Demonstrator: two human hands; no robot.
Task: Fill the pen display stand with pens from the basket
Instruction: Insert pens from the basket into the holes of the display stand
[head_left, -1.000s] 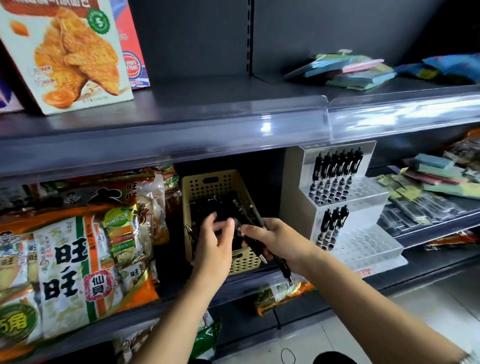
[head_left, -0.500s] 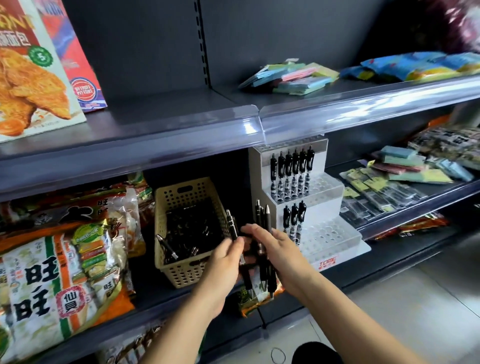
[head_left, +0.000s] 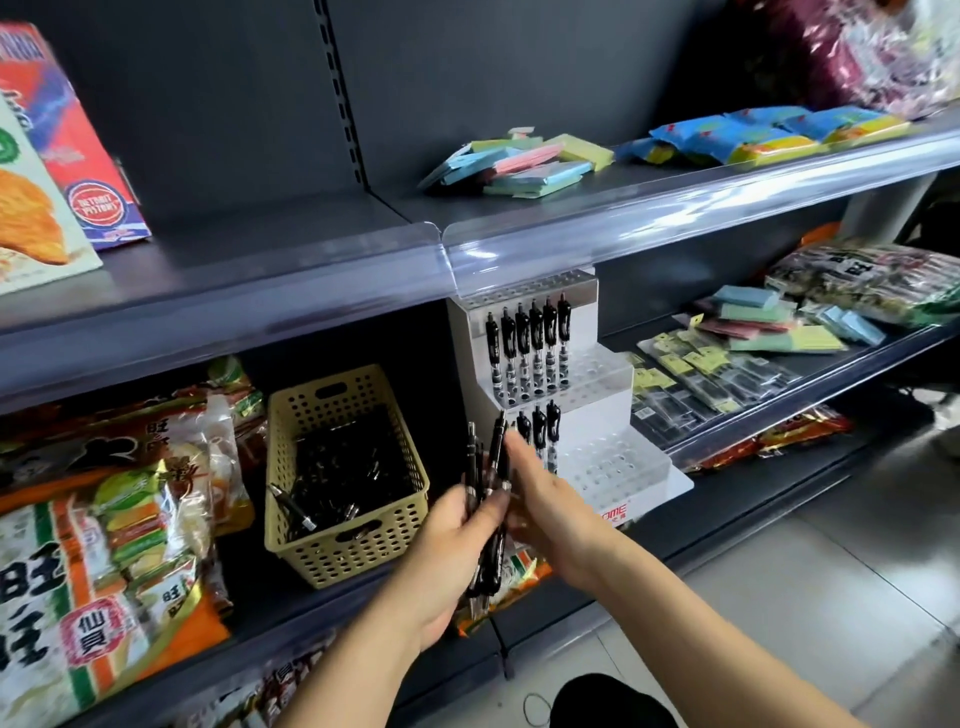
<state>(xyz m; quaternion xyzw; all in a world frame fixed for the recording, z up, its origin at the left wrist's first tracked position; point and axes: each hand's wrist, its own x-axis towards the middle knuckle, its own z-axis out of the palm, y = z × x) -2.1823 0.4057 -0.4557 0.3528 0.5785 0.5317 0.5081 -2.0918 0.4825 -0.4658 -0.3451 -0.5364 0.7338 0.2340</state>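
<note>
A beige perforated basket (head_left: 343, 551) on the middle shelf holds several black pens. Right of it stands a white stepped pen display stand (head_left: 613, 457); several pens fill its middle tier and three stand in the lower tier. In front of the gap between basket and stand, my left hand (head_left: 447, 551) grips a bundle of black pens (head_left: 485, 499) held upright. My right hand (head_left: 550, 504) is at the same bundle, its fingers closed round one pen near the top.
Snack bags (head_left: 104, 530) crowd the shelf left of the basket. Sticky note pads (head_left: 769, 322) and packaged stationery lie right of the stand. The upper shelf carries boxes at left and coloured pads (head_left: 524, 166) at right. Tiled floor shows below right.
Both hands came out of the basket and moved right, toward the stand. The pen bundle passed from my right hand into my left, and my view shifted right.
</note>
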